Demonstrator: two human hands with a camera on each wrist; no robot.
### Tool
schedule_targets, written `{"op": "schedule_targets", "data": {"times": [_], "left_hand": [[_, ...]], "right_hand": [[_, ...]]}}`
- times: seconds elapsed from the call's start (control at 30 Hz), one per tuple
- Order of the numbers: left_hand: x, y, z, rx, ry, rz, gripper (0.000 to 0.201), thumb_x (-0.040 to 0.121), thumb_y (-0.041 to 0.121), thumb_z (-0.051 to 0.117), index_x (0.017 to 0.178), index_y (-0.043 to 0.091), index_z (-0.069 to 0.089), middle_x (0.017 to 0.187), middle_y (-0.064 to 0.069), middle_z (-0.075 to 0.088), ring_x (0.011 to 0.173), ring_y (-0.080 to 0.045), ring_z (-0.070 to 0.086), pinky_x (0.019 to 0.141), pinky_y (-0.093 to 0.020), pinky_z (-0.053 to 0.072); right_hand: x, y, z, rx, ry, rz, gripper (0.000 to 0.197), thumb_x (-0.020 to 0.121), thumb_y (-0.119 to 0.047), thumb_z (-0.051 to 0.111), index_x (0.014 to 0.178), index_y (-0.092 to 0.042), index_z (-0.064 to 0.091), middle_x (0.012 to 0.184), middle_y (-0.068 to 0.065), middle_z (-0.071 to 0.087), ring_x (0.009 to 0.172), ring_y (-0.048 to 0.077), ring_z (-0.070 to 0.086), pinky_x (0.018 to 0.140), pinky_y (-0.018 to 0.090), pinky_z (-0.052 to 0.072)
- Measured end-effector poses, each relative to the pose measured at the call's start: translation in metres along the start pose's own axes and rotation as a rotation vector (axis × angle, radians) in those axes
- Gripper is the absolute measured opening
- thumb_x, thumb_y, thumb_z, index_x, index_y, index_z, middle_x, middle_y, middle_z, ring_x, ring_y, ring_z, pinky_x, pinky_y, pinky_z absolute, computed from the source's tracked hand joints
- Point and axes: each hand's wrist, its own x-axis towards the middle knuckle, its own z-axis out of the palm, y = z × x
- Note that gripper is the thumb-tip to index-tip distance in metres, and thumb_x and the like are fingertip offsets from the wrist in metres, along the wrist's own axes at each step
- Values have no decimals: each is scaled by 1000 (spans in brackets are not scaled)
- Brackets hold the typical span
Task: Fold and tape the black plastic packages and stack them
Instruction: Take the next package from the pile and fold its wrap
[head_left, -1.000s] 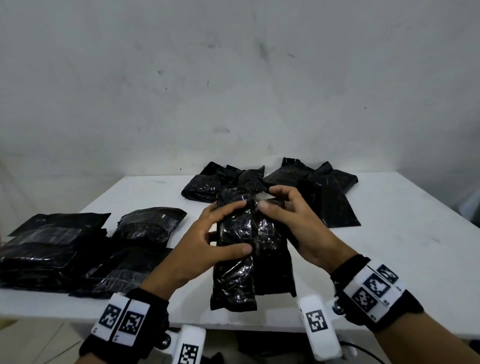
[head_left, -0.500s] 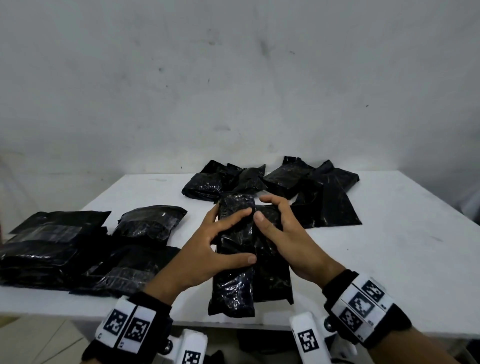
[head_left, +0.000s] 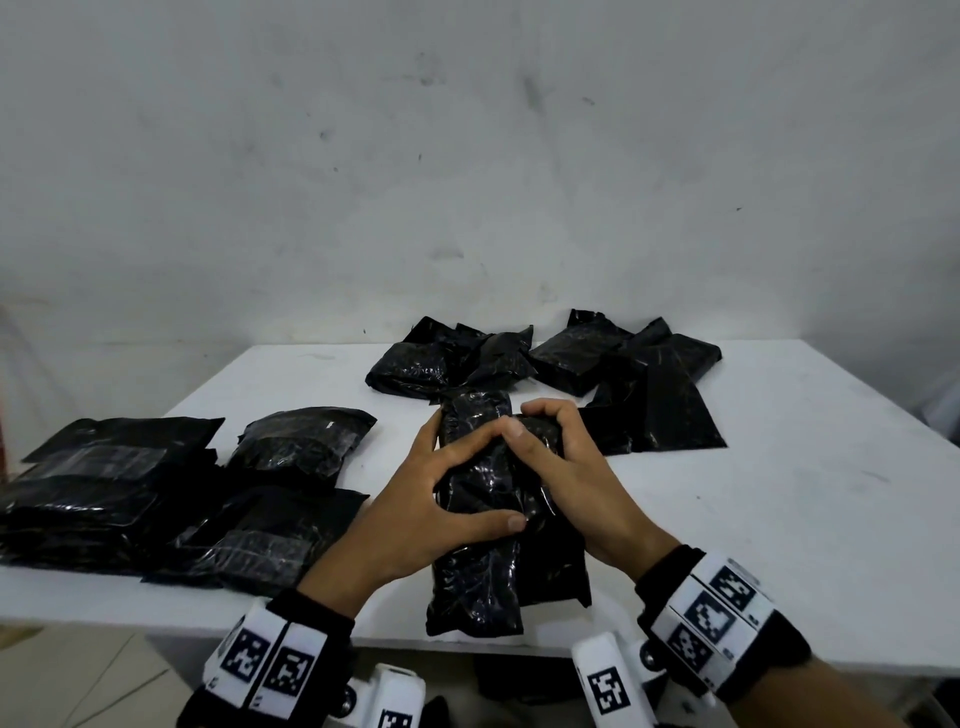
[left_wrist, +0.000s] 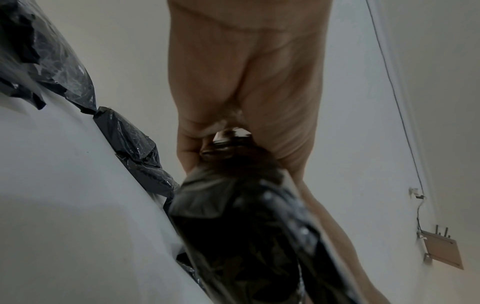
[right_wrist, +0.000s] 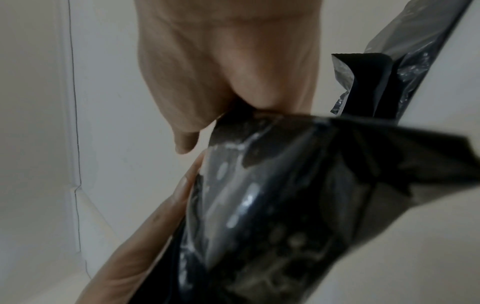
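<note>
While the black plastic package (head_left: 480, 525) lies on the white table (head_left: 779, 519), long axis pointing away from the person, the left hand (head_left: 421, 512) and right hand (head_left: 566, 478) grasp it from opposite sides, equally near.

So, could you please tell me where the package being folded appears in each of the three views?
Head: package being folded lies centre, on the table's near edge, under both hands.
Left wrist: package fills lower centre, below the left hand.
Right wrist: package fills lower right, below the right hand.
Shared landmark: white table.
</note>
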Motion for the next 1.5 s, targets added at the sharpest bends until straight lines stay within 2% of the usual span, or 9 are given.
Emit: {"op": "schedule_targets", "data": {"times": [0.3,0.5,0.6,0.67,0.9,1.03,1.23,1.4,1.5], "left_hand": [[-2,-1,-1,1,8,-25,90,64,45,91,137,66,43,150,26,29,137,11,37,115,-24,40],[-3,-2,2,-10,18,14,96,70,55,86,146,66,27,158,27,21,140,16,28,108,-5,34],[-3,-3,-2,-46,9,18,84,72,66,77,145,63,35,163,20,18,149,0,27,118,-34,39],[-3,-4,-4,-38,-9,22,79,74,59,80,142,59,42,161,19,21,151,-7,26,118,-42,40],[-5,-4,-9,1,-112,-69,116,50,42,101,141,65,33,148,29,33,138,-4,43,110,-37,48],[-4,-3,-6,-36,-118,-93,121,48,39,103,143,64,32,151,23,36,139,-7,43,111,-40,47],[-4,-2,1,-136,-114,-80,117,53,19,102,143,57,38,143,32,45,134,3,47,111,-34,47],[1,0,10,-157,-134,-54,118,49,18,103,142,55,41,146,27,44,137,-1,46,111,-34,47],[5,3,20,-142,-160,-40,118,49,22,104,142,56,40,144,30,44,137,-2,46,112,-36,46]], "right_hand": [[-1,1,5,-66,57,-13,25,94,-35,67,117,-32,56,107,-6,68,98,6,68,94,38,57],[-1,-2,2,-44,101,-28,22,94,-31,69,113,-27,61,109,-5,69,101,9,68,91,34,56],[-2,-8,-1,-37,85,-57,21,95,-26,67,115,-23,60,108,-6,68,100,5,67,87,26,55],[-2,-9,-2,-51,82,-63,21,95,-26,67,115,-24,60,108,-7,68,99,3,67,88,26,55],[0,-8,0,-77,107,-41,20,93,-32,69,112,-31,60,107,-8,68,99,5,68,94,36,56],[0,-6,0,-83,118,-26,20,93,-35,70,110,-33,61,109,-8,67,102,8,67,96,41,55],[-3,-4,-3,-49,136,-4,22,92,-36,71,111,-33,60,110,-7,67,102,8,67,95,38,56],[-5,-12,-23,105,129,81,18,100,-29,59,117,-23,62,107,-2,68,97,8,66,84,26,55],[-7,-19,-42,168,197,142,22,103,-26,54,113,-13,69,99,-1,70,83,6,66,65,23,54]]}}
